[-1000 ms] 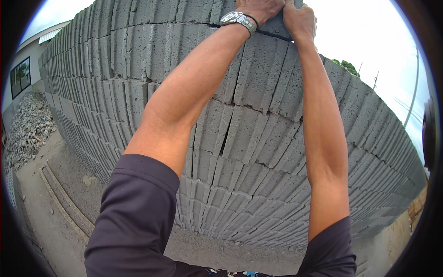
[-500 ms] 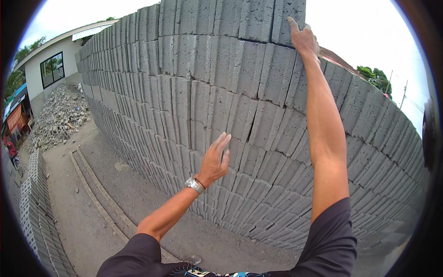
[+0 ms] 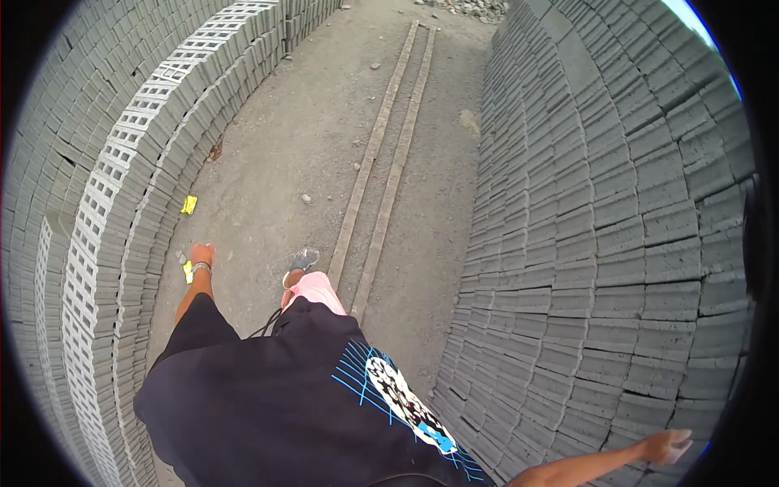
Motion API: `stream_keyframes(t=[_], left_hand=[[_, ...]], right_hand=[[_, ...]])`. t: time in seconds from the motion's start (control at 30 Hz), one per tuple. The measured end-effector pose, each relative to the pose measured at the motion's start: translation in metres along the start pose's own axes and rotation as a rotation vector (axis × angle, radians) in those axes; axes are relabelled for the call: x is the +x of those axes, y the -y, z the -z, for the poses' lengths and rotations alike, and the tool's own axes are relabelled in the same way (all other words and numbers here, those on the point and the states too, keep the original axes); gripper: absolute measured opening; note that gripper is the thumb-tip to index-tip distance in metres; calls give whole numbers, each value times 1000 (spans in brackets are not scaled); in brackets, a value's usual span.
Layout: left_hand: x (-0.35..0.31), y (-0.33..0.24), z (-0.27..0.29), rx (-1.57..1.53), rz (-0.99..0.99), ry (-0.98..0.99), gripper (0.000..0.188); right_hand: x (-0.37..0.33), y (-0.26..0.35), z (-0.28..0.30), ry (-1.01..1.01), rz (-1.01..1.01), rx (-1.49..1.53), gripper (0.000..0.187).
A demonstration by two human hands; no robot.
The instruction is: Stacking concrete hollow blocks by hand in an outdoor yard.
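My left hand (image 3: 203, 256) hangs low at the left, a metal watch on its wrist, over the dirt beside a row of stacked blocks. Its fingers look curled in, and nothing shows in them. My right hand (image 3: 668, 446) is out at the lower right in front of the tall wall of stacked grey concrete blocks (image 3: 568, 268). Dust whitens its fingertips. The fingers are half bent and apart, with nothing between them. Whether that hand touches the blocks I cannot tell.
Two long narrow strips (image 3: 389, 154) run along the dirt path (image 3: 268, 154) between the stacks. Hollow blocks (image 3: 122, 146) are stacked at the left. Yellow scraps (image 3: 189, 204) lie near their foot. My shod foot (image 3: 305, 260) is on the path, and rubble (image 3: 479, 8) lies at the far end.
My view has swung left and down, from the wall to the path. My right hand has come off the top block and dropped low. My left hand has lowered away from the wall.
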State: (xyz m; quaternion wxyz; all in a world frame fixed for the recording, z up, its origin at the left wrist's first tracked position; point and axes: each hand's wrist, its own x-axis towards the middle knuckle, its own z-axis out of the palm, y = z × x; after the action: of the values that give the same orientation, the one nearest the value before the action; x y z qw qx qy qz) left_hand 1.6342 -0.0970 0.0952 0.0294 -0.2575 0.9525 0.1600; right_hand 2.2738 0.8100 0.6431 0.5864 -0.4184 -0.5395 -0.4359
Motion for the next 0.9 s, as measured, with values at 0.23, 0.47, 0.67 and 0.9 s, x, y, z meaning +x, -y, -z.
stream_keyframes(t=[0.23, 0.47, 0.67, 0.9], left_hand=[[54, -85, -49, -172, 211, 881, 34], [203, -200, -89, 112, -251, 579, 41], [292, -352, -62, -791, -8, 810, 31], [421, -286, -153, -298, 10, 623, 21]], right_hand=[[-561, 321, 230, 1813, -917, 264, 34], [-619, 599, 294, 2738, -786, 322, 36], [-633, 770, 185, 2676, -816, 249, 36], [-647, 1060, -27, 2438, -810, 439, 36]])
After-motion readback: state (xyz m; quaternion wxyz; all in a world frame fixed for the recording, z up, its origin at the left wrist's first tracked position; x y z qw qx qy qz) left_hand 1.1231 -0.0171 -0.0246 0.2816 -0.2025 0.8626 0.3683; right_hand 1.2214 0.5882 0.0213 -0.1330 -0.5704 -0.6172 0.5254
